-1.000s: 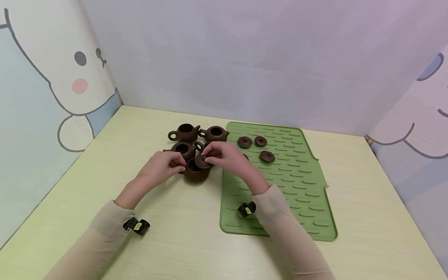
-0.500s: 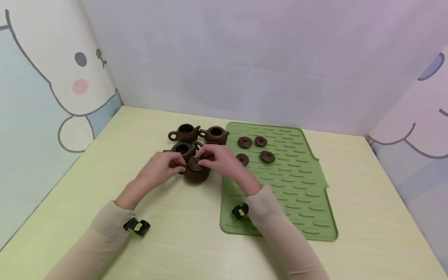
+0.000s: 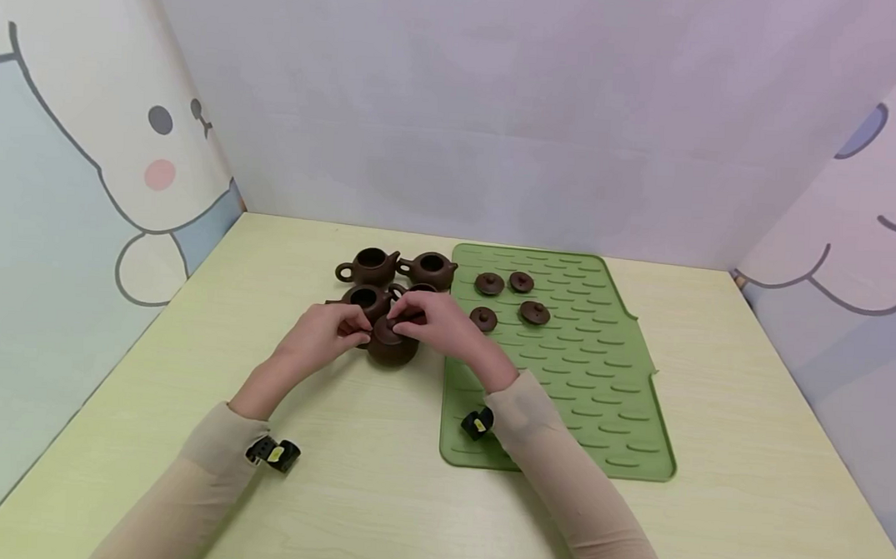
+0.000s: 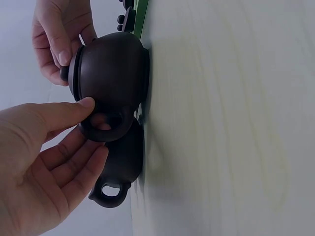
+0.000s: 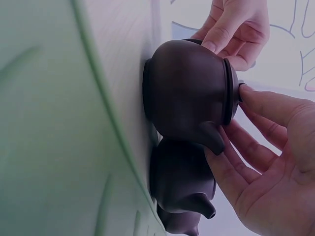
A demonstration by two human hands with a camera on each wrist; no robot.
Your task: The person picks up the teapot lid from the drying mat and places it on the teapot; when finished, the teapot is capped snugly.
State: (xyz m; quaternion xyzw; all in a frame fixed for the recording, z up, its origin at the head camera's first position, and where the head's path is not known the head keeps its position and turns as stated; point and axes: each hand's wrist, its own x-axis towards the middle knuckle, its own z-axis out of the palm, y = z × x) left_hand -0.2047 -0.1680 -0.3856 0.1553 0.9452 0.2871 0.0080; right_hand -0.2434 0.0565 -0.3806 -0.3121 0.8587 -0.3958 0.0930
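A dark brown teapot (image 3: 392, 350) stands on the table at the front of a group of similar small teapots. My left hand (image 3: 324, 334) grips its loop handle (image 4: 110, 132) between thumb and fingers. On the teapot's opening sits a round lid (image 5: 230, 92), lying level on the rim in both wrist views. My right hand (image 3: 442, 323) pinches the lid's knob (image 4: 64, 73) with the thumb and fingers, some fingertips near the spout (image 5: 212, 136). The teapot's opening is hidden under the lid.
Lidless teapots (image 3: 371, 265) stand close behind, among them one teapot (image 3: 431, 268) by the mat and another (image 3: 364, 299) near my left fingers. To the right lies a green ridged mat (image 3: 563, 385) bearing several lids (image 3: 535, 313). A pale wall (image 3: 492, 131) rises behind the table.
My right hand has moved left and slightly down with the lid, which went from tilted over the opening to lying on the teapot. The left hand has stayed at the handle.
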